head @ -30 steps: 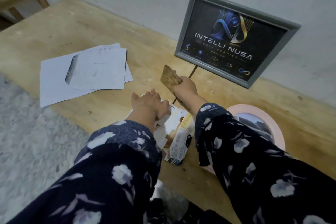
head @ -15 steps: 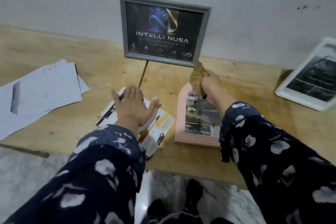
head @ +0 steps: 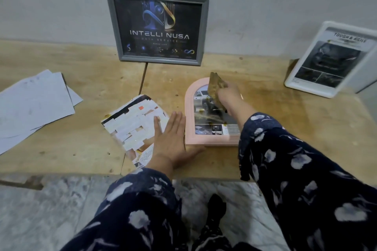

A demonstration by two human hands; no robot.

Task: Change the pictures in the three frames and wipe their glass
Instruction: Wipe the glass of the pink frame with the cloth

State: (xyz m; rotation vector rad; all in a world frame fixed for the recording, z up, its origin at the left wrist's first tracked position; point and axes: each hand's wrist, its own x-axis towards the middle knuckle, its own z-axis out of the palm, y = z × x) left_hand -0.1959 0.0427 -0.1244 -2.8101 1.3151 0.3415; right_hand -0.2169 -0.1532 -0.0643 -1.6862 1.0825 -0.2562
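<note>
Pink frame (head: 190, 116) is getting its wipe — your right hand (head: 228, 96) is gripping the cloth (head: 216, 85) above the glass, left hand (head: 173, 140) lying flat, steadying it. Next — cloth down, rubbing across.

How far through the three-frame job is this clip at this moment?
All three frames hold pictures: the grey frame and white frame stand at the wall, whether wiped cannot be told. In hand: the right hand holds a brownish cloth over the pink frame lying flat, while the left hand lies open beside its edge. Left: wiping that glass and standing it up.
</note>
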